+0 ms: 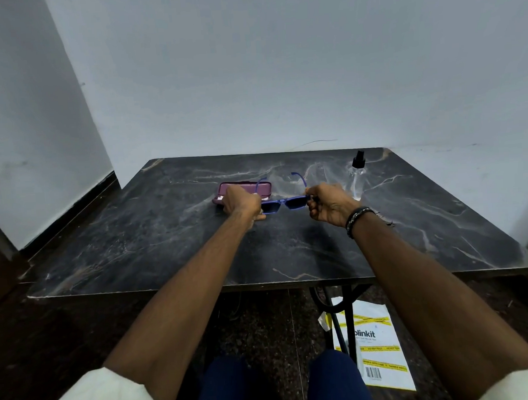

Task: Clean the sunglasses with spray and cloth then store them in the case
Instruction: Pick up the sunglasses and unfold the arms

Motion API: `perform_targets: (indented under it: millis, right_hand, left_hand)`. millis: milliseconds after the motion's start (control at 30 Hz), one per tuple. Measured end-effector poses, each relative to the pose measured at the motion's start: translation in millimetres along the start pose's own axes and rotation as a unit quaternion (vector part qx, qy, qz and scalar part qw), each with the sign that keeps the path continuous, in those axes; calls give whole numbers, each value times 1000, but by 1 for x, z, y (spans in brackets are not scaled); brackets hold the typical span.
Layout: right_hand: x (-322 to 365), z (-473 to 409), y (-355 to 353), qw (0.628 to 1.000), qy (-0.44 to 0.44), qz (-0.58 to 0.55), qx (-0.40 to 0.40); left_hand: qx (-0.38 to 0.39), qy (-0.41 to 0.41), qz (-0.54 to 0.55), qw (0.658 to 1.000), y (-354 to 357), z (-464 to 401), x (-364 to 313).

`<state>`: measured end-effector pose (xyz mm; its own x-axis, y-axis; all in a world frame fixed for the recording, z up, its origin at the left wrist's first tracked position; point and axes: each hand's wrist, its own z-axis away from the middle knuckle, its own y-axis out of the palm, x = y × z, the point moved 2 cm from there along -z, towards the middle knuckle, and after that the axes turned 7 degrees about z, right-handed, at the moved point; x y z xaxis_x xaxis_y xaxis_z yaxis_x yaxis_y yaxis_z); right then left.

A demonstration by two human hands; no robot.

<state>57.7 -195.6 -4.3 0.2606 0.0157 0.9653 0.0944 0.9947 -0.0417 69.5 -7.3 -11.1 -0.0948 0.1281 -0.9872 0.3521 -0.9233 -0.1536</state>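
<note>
Blue-framed sunglasses [284,203] held above the middle of a dark marbled table [167,255], dark lenses toward the camera, both temple arms unfolded and pointing away toward the wall. Left hand [242,202] curled round the left end of the frame, fingers closed on it; something pale glimpsed under that hand, too hidden to name. Right hand [326,203] pinching the right end at the hinge between thumb and fingers, remaining fingers curled in. Beaded bracelet [356,220] worn on the right wrist.

Purple glasses case [225,190] lying on the table just behind the left hand, partly covered by it; open or closed not discernible. Clear spray bottle [357,175] with a black nozzle standing upright toward the far right of the table, near the right hand but apart from it.

Below the table edge, a white delivery bag [380,353] with yellow tape stripes lying on the dark floor beside the black table legs. Pale sleeves at both lower corners, dark blue trousers between them.
</note>
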Motion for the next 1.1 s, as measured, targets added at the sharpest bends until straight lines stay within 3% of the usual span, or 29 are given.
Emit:
perform_targets:
  millis: [167, 567, 1100]
  right_hand:
    - [-1, -2, -2, 1000, -8, -8, -14]
    - [-6, -13, -19, 999, -7, -17, -27]
    - [-11, -8, -42, 999, -27, 23, -35]
  left_hand:
    - [14, -31, 59, 998, 4, -1, 0]
    - [173, -161, 201, 951, 3, -1, 4]
    - [157, -88, 185, 966, 13, 2, 8]
